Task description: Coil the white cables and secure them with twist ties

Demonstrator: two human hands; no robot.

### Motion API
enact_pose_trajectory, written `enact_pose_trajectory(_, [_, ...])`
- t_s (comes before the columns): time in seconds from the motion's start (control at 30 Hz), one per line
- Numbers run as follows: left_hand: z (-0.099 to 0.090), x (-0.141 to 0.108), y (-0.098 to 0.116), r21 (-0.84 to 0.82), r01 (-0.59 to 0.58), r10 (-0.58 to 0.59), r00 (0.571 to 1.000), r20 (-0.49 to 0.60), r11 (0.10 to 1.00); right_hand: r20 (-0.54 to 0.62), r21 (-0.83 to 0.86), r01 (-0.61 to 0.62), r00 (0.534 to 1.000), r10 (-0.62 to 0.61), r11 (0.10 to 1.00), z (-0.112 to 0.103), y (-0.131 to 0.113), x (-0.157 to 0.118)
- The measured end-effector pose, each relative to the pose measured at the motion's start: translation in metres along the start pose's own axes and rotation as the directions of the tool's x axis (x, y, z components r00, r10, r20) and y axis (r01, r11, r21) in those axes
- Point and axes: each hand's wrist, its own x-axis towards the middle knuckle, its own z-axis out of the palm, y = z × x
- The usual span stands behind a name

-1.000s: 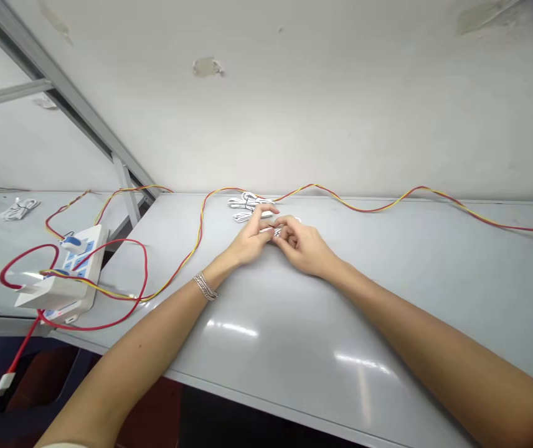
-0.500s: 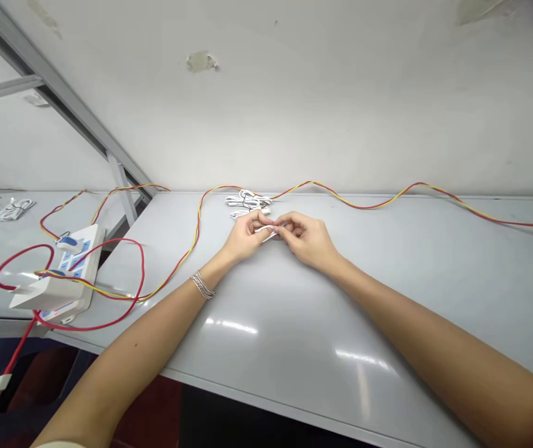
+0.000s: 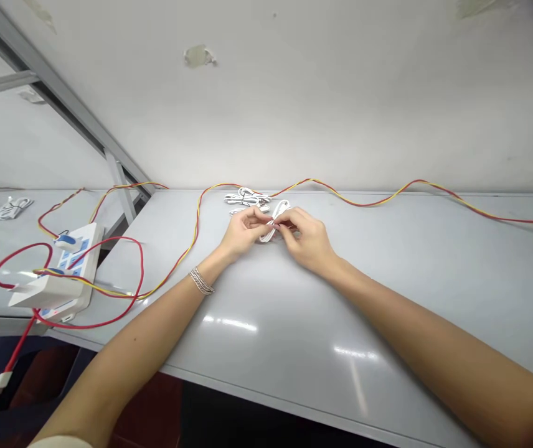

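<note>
Between my two hands is a coiled white cable (image 3: 281, 208), its loops standing up above and below my fingertips. My left hand (image 3: 243, 233) is closed, thumb and forefinger pinched at the left side of the bundle's middle. From the right, my right hand (image 3: 307, 239) pinches the same spot, fingertips almost touching the left ones. My fingers hide the middle of the coil, so any tie there cannot be made out. Just behind my left hand lie bundled white cables (image 3: 246, 198) with dark ties, partly covered by the fingers.
A red-and-yellow twisted wire (image 3: 364, 204) runs along the wall edge of the grey table (image 3: 266, 336). At left, a white power strip (image 3: 86, 274) carries plugs and a looped red cable (image 3: 142, 267). Another white cable bundle (image 3: 12, 208) lies far left, past a metal frame (image 3: 121, 180).
The white cable coil has turned from lying nearly flat between my fingers to standing more upright, with its loops now showing. Both hands remain in nearly the same place.
</note>
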Motion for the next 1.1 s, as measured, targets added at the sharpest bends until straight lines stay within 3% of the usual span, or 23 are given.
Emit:
enact_pose_trajectory(0.13, [-0.003,0.001,0.002,-0.038,0.049,-0.05,0.999,-0.02,0.998,-0.011,0.005,0.032,0.999,-0.032,0.999,0.0,-0.001,0.0])
enact_pose_trajectory(0.4, [-0.005,0.001,0.006,-0.188,0.182,-0.175,0.983,0.049,0.965,-0.031,-0.015,0.089,0.996,-0.089,0.996,0.001,-0.002,-0.001])
enact_pose_trajectory(0.6, [-0.008,0.001,0.005,-0.187,0.209,-0.164,0.96,0.227,0.96,-0.055,-0.019,0.101,0.993,-0.102,0.995,0.002,0.001,-0.002])
enact_pose_trajectory(0.87, [-0.005,0.003,-0.003,-0.201,0.131,-0.097,0.981,0.169,0.971,-0.072,0.023,-0.026,0.997,0.028,0.999,0.001,-0.003,-0.001])
enact_pose_trajectory(1.1, [-0.001,0.005,-0.008,-0.03,-0.113,0.115,0.989,0.095,0.993,-0.072,0.158,-0.192,0.976,0.205,0.969,0.003,-0.001,0.003])
